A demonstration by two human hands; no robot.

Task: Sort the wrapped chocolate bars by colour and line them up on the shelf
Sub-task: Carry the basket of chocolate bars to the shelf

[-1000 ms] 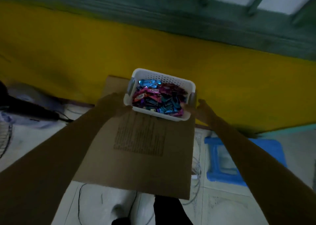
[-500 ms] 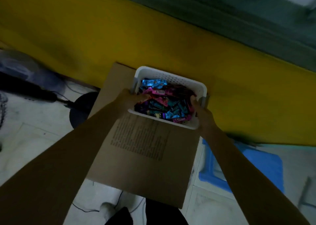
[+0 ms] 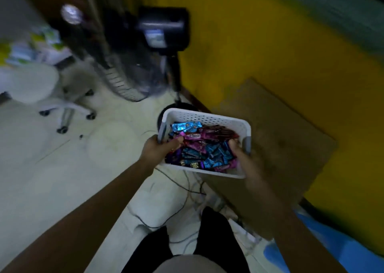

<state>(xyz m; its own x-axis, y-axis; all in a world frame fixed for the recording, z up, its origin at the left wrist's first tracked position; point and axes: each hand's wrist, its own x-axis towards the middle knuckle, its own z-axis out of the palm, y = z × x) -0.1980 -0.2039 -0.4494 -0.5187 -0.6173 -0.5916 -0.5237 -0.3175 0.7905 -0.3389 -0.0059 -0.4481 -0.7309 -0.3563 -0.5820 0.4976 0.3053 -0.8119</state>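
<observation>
Basket (image 3: 207,119) holds mixed blue, pink and purple bars (image 3: 215,154). Left hand (image 3: 156,151) clamps its left rim and right hand (image 3: 247,164) its right rim, thumbs inside. The basket, earlier on the cardboard (image 3: 280,137), is now lifted clear, left of it, above the floor.

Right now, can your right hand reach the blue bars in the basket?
Probably not: the right hand grips the basket at its right end, the left hand the other. The right thumb lies beside the blue bars, but letting go could tip it.
</observation>
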